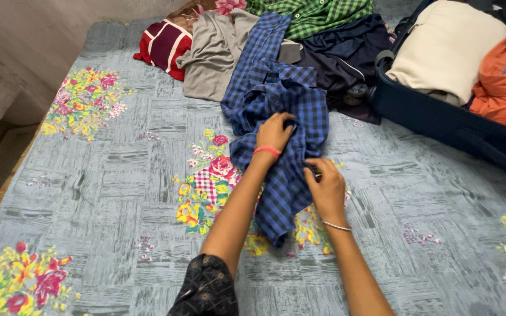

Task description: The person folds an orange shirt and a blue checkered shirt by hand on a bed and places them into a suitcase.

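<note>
Home bedroom: floral bedsheet, clothes pile, open suitcase.

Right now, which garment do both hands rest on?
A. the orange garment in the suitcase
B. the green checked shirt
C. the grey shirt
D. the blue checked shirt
D: the left hand and the right hand both grip the blue checked shirt on the bedsheet.

Dark patterned sleeve, pink wristband, thin silver bangle
</note>
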